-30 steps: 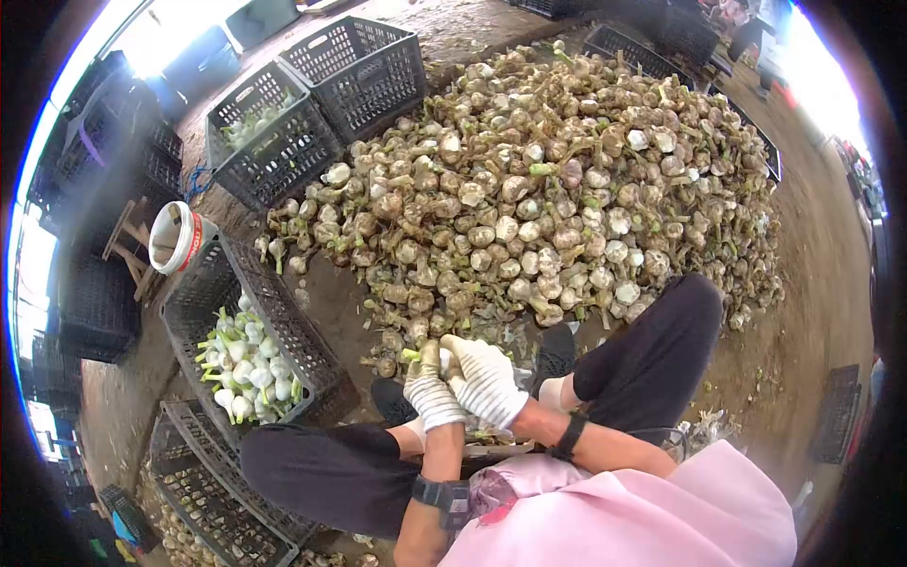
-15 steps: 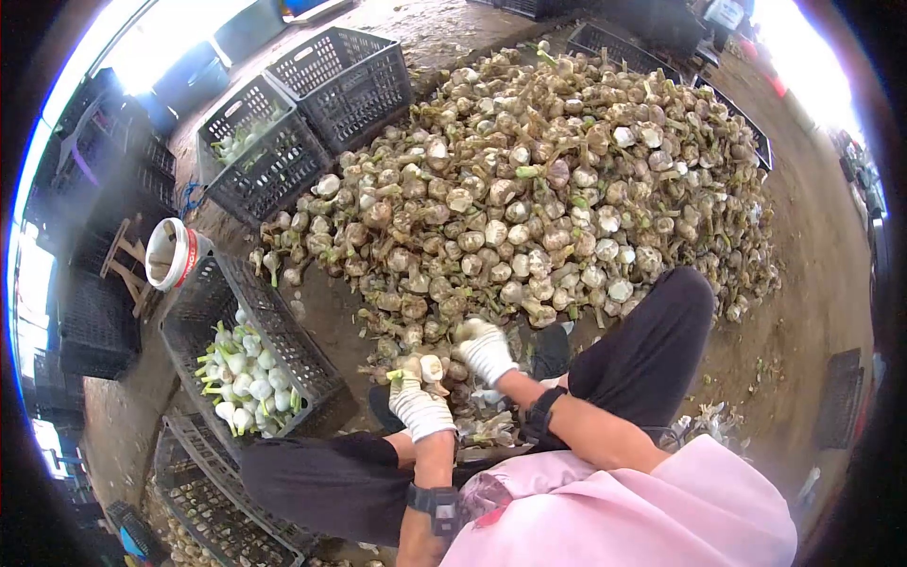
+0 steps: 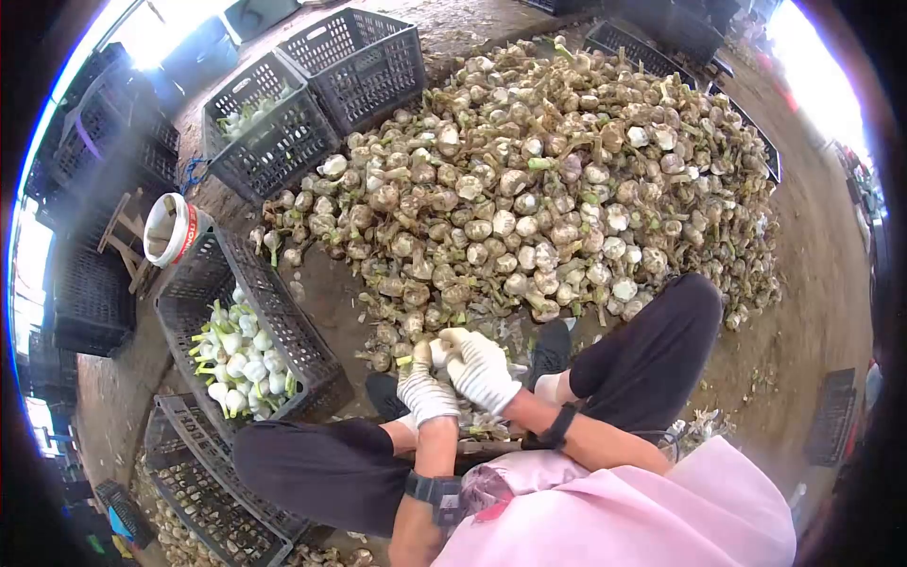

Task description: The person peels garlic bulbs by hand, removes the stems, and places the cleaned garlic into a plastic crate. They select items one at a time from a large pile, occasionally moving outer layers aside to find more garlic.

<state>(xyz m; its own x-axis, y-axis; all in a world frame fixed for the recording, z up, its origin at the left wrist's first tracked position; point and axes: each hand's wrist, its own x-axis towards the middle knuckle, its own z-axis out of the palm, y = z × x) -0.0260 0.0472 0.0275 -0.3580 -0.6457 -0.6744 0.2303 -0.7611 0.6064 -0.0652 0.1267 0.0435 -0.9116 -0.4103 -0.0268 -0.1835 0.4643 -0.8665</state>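
Garlic bulb (image 3: 438,352), gripped by closed left hand (image 3: 427,391); right hand (image 3: 481,372) curled alongside, its grip unclear; may drop if gloved fingertips slip.

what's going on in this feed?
A seated person holds a garlic bulb between the gloved left hand and the gloved right hand, fingers of both on it. In front lies a big heap of dirty, stemmed garlic. To the left, a black crate holds cleaner white bulbs. A white bucket stands just beyond that crate. Loose skins lie on the floor.
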